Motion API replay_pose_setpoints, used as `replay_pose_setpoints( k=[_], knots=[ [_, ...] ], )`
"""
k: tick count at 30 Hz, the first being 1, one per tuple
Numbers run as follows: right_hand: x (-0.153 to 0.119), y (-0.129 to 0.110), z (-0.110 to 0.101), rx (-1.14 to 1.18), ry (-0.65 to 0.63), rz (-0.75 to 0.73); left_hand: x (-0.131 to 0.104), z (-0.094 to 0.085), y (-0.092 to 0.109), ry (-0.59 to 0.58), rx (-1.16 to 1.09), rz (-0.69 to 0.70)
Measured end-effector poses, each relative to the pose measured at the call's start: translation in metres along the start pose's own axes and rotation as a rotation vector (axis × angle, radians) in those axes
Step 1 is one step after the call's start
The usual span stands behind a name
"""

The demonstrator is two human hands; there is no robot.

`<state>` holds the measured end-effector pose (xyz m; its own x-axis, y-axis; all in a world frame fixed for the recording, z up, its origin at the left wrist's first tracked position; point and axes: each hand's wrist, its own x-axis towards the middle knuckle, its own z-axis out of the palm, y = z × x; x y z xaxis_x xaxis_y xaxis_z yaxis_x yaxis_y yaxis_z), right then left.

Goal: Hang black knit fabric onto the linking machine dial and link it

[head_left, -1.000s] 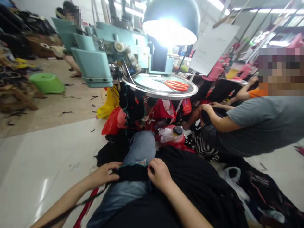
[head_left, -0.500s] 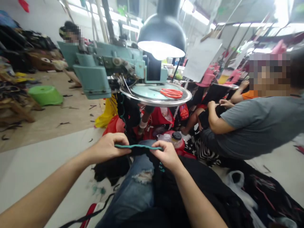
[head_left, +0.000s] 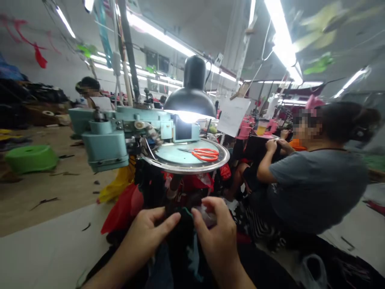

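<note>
In the head view, we have both hands low in the centre of the frame, at the black cloth (head_left: 180, 237), which hangs between them below the round machine table (head_left: 224, 158). Our left hand (head_left: 147, 230) comes in from the lower left, its thumb stretched towards the middle over the cloth's upper part and its forefinger bent beside it; we cannot tell whether it pinches the cloth. Our right hand (head_left: 218, 237) rises from the lower right, thumb upright beside the cloth's teal edge (head_left: 188, 211) and forefinger arched apart from the thumb; the other fingers are partly hidden, so we cannot tell whether they grip anything. Further down, between our wrists, more teal trim (head_left: 194, 259) shows, blurred.

Just above our hands, orange-handled scissors (head_left: 206, 154) lie on the round table, their blades pointing left. To the left of it we see the pale green machine (head_left: 105, 146), and over it a lit black lamp (head_left: 191, 100). Red cloth (head_left: 118, 208) and yellow cloth (head_left: 117, 186) sit below the machine, with a green stool (head_left: 31, 159) at the left edge. At the right of the frame, a person in a grey shirt (head_left: 319, 184) sits with both hands raised near a table.
</note>
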<state>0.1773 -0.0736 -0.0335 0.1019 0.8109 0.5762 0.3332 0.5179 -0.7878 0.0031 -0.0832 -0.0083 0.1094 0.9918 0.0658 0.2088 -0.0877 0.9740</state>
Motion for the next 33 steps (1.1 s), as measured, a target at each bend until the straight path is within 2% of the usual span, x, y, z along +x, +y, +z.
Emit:
replay_pose_setpoints(
  k=[2, 4, 6, 8, 10, 11, 15, 17, 19, 20, 23, 25, 29, 31, 33],
  knots=[
    [-0.010, 0.001, 0.010, -0.038, 0.010, -0.126, -0.001, 0.002, -0.002, 0.048, 0.012, 0.056],
    [-0.014, 0.004, 0.021, 0.039, -0.058, -0.175, -0.002, 0.003, -0.003, 0.030, 0.095, 0.192],
    [-0.010, 0.006, 0.027, 0.135, -0.136, -0.124, 0.000, 0.000, -0.004, 0.073, 0.180, 0.342],
    [0.001, 0.005, 0.029, 0.199, -0.215, -0.014, 0.006, -0.007, -0.007, 0.189, 0.191, 0.401],
    [0.014, 0.003, 0.027, 0.236, -0.258, 0.069, 0.015, -0.015, -0.011, 0.257, 0.141, 0.348],
    [0.019, 0.001, 0.027, 0.261, -0.269, 0.086, 0.020, -0.018, -0.013, 0.245, 0.105, 0.308],
    [0.029, -0.004, 0.032, 0.349, -0.290, 0.131, 0.038, -0.025, -0.015, 0.154, -0.138, 0.194],
    [0.030, -0.005, 0.038, 0.351, -0.308, 0.148, 0.045, -0.026, -0.011, 0.061, -0.226, 0.129],
    [0.032, -0.005, 0.043, 0.288, -0.247, 0.112, 0.051, -0.028, -0.006, 0.004, -0.216, 0.097],
    [0.034, -0.004, 0.045, 0.233, -0.174, 0.066, 0.053, -0.030, -0.004, 0.017, -0.178, 0.106],
    [0.043, -0.004, 0.048, 0.065, 0.016, -0.064, 0.059, -0.036, 0.000, 0.142, -0.034, 0.158],
    [0.051, -0.005, 0.046, 0.036, -0.018, -0.032, 0.064, -0.040, 0.001, 0.148, 0.030, 0.147],
    [0.065, -0.012, 0.046, 0.129, -0.228, 0.175, 0.072, -0.048, 0.004, 0.087, -0.010, 0.105],
    [0.068, -0.016, 0.048, 0.100, -0.237, 0.097, 0.075, -0.050, 0.004, 0.074, -0.106, 0.087],
    [0.070, -0.021, 0.052, -0.002, -0.139, -0.112, 0.077, -0.052, 0.005, 0.043, -0.174, 0.087]
  ],
)
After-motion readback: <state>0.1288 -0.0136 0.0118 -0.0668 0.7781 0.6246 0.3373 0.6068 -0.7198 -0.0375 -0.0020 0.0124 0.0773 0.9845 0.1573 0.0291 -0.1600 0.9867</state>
